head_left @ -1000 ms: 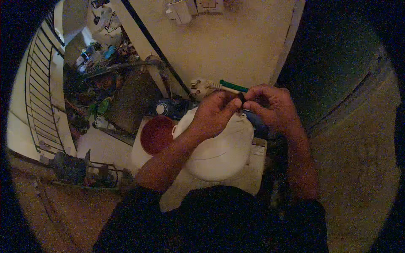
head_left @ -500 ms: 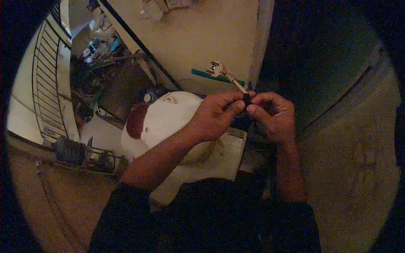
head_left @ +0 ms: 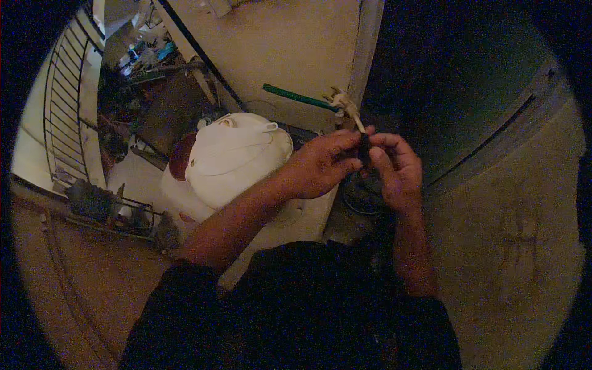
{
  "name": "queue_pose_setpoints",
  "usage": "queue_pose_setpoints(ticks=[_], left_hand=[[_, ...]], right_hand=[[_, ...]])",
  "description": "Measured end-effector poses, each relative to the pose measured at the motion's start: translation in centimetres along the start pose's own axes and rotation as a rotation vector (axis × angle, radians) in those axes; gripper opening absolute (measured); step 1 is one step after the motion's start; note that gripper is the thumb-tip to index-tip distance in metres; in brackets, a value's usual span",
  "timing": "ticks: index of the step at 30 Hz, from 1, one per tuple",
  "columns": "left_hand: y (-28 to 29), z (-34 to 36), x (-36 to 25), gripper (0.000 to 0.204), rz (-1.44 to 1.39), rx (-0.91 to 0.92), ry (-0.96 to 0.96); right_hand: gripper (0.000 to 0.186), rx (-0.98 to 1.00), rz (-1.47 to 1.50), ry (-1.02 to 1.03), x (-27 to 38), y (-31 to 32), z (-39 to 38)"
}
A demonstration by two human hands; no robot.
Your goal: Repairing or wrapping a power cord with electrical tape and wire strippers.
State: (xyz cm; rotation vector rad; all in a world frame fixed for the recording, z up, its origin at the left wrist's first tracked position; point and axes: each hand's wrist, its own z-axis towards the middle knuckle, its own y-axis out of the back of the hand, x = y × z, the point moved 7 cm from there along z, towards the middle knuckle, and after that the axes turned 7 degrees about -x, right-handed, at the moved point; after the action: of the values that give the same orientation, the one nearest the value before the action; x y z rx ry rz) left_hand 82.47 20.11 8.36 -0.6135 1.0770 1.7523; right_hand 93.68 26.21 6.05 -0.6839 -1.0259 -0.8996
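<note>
One left hand (head_left: 324,163), one right hand (head_left: 399,171), one plug (head_left: 347,106) on one pale cable (head_left: 359,124).
Counted further: one short black piece (head_left: 364,148) at the hands, one green rod (head_left: 296,95), one white rounded vessel (head_left: 237,163), one dark red tub (head_left: 179,159), one pale surface (head_left: 302,216), one barred railing (head_left: 78,102), one black diagonal bar (head_left: 196,46), one left dark sleeve (head_left: 176,302) and one right dark sleeve (head_left: 425,327). The jumbled objects (head_left: 148,58) at the upper left are several, too small and dim to number exactly.

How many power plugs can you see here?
1: the pale plug, above the dark piece between the left hand and right hand. Others could be hidden in the dimness.
</note>
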Motion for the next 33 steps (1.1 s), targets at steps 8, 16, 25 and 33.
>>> queue_pose_setpoints(ticks=[8, 16, 25, 33], left_hand=[[-1.3, -0.4, 0.9, 0.042, -0.231, 0.114, 0.175], [-2.3, -0.9, 1.4, 0.045, -0.521, 0.166, 0.268], [-0.8, -1.4, 3.3, 0.039, -0.873, -0.176, 0.424], [0.1, -2.0, 3.1, 0.038, -1.021, -0.219, 0.398]], right_hand=[[0.012, -0.023, -0.064, 0.065, 1.5, 0.9, -0.6], [0.007, 0.001, -0.329, 0.197, 1.7, 0.6, -0.5], [0.017, 0.016, -0.291, 0.212, 2.3, -1.1, -0.8], [0.016, 0.026, -0.252, 0.117, 1.3, -2.0, -0.7]])
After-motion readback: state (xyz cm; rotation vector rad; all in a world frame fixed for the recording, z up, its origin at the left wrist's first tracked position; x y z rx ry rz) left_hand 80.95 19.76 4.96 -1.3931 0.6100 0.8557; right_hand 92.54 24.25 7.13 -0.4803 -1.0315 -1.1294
